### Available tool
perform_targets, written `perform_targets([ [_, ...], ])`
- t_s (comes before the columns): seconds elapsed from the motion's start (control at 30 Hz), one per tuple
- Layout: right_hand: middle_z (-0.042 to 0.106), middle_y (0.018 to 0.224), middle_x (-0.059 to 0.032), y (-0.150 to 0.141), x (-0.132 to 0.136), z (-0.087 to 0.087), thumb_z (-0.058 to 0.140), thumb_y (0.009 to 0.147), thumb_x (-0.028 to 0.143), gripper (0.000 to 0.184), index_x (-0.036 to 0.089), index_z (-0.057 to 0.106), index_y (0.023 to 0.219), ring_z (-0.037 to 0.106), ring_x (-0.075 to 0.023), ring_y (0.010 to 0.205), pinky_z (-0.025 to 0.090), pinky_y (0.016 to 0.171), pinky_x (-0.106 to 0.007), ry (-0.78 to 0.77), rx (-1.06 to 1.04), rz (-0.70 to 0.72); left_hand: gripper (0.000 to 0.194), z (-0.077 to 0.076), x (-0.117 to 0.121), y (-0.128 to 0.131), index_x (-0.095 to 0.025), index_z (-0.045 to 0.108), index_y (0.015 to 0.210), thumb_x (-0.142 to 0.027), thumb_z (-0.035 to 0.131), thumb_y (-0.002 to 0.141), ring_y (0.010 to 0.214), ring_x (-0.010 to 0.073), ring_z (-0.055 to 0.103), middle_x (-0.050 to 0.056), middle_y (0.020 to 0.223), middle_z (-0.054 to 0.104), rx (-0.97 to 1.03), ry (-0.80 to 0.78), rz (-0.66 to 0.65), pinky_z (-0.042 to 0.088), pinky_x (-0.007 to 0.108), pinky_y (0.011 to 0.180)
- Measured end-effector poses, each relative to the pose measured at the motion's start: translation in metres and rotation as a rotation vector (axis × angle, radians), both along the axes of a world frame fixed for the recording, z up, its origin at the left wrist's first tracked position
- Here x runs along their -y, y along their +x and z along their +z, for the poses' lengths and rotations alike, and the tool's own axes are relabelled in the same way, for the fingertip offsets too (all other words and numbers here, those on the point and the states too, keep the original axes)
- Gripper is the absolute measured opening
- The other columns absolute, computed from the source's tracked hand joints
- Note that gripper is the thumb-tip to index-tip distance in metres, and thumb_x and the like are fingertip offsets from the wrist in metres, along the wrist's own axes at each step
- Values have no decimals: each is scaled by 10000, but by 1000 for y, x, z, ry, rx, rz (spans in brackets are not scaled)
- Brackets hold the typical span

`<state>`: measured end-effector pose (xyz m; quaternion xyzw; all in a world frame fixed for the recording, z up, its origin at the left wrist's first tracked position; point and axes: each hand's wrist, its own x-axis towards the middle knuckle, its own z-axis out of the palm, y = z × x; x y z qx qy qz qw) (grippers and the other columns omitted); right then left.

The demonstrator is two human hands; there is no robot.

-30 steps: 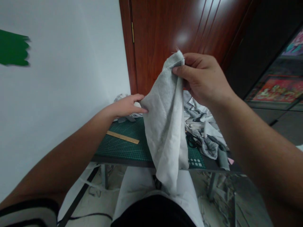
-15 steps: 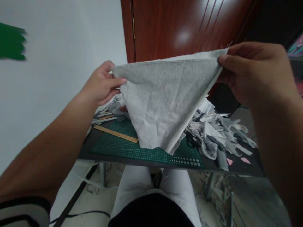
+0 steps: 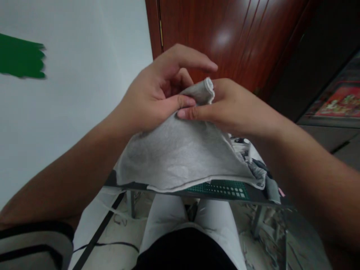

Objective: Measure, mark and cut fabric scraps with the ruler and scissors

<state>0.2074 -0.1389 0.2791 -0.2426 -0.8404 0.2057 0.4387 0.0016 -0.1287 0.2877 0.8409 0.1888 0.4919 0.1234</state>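
Note:
A light grey piece of fabric (image 3: 180, 153) hangs from both my hands above the table. Its top is bunched between my fingers, with one gathered end poking up. My left hand (image 3: 165, 86) pinches this gathered part with the thumb, while the index finger stretches out above it. From the other side my right hand (image 3: 219, 105) grips the same bunch, its thumb tip just below the left thumb; the rest of its fingers are hidden behind the cloth. Below, the fabric spreads wide and covers most of the green cutting mat (image 3: 225, 187).
Grey and white fabric scraps (image 3: 255, 165) lie heaped at the right of the dark table (image 3: 182, 194). A reddish wooden door (image 3: 225, 33) stands behind, a white wall (image 3: 84, 56) at the left. More scraps litter the floor under the table.
My hands have come together in the middle from the two stretched corners. The fabric's taut upper edge is now gathered, and its lower part hangs wider over the mat.

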Motion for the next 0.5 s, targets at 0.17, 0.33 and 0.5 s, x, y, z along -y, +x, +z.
perform_targets([
  [0.17, 672, 709, 74, -8, -3, 5, 650, 958, 296, 225, 96, 737, 905, 633, -45, 582, 499, 583, -148, -165, 67, -102, 713, -29, -5, -20, -269, 518, 1329, -82, 837, 720, 923, 223, 767, 18, 1087, 711, 146, -477, -148, 607, 296, 726],
  [0.33, 687, 628, 17, -9, 24, 23, 690, 961, 234, 135, 148, 764, 888, 592, -74, 430, 392, 382, -153, -247, -96, -282, 570, -101, -3, -31, -225, 616, 1255, -172, 836, 732, 1055, 252, 734, 41, 1086, 759, -160, -975, -386, 582, 399, 947],
  [0.5, 659, 645, 4, 13, 33, 37, 740, 926, 320, 127, 226, 779, 849, 646, -104, 487, 422, 398, -194, -207, -153, -504, 391, -171, -11, -38, -216, 713, 1158, -233, 781, 773, 1014, 241, 722, 21, 1003, 783, -344, -1067, -320, 548, 385, 958],
])
